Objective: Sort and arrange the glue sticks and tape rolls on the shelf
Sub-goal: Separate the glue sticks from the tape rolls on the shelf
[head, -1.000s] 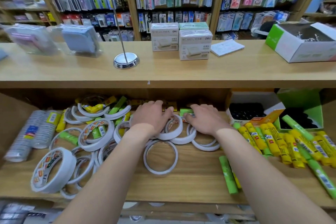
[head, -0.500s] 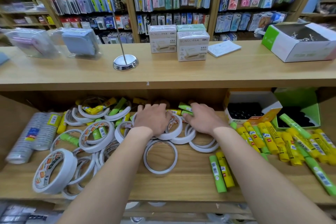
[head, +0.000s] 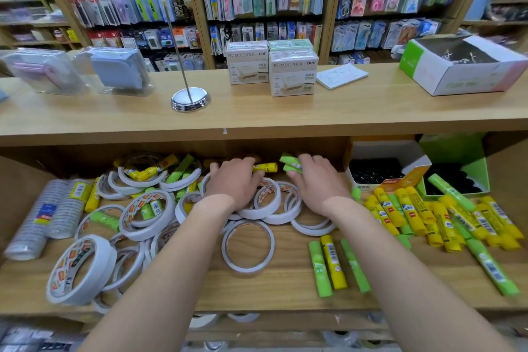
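On the front of the shelf [head: 285,294] a lone tape ring [head: 248,246] lies flat beside three glue sticks [head: 333,264], tape rolls [head: 145,213] heaped left, a glue stick pile [head: 445,220] right. Further back the left hand [head: 233,183] curls round a yellow glue stick [head: 268,167] and the right hand [head: 318,183] pinches two green glue sticks [head: 291,164]. Beyond, white boxes [head: 293,73] stand on the counter [head: 285,114].

Countertop [head: 371,111] w/ chrome spike stand [head: 189,98], 2 white boxes [head: 293,77], notepad [head: 341,76], open carton [head: 463,71].
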Demonstrator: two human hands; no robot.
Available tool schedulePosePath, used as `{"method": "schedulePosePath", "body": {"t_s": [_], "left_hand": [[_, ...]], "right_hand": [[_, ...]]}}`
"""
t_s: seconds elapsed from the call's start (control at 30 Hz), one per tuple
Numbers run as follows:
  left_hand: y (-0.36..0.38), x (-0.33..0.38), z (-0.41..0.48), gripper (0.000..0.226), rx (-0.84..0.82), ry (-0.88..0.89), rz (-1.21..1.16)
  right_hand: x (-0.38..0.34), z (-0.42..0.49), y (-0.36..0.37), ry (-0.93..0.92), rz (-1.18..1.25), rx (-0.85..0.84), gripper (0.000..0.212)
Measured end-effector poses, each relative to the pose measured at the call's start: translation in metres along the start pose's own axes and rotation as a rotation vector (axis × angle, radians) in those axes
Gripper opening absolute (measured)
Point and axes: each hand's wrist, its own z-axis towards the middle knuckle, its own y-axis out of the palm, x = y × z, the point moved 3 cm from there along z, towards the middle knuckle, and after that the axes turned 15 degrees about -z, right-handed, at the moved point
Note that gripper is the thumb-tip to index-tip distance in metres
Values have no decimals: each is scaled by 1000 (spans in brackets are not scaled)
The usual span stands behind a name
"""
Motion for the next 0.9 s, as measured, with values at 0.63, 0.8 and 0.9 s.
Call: {"method": "schedulePosePath", "body": {"t_s": [0.63,0.8,0.9], "left_hand": [[105,60,-145,21,346,85,-413],[120,92,-149,32,343,74,-356],[128,111,-148,36,316,69,-380]], "right_hand": [[77,-187,25,214,33,198,42],[80,-183,31,220,-210,384,29],[92,-182,34,266,-239,408,39]]}}
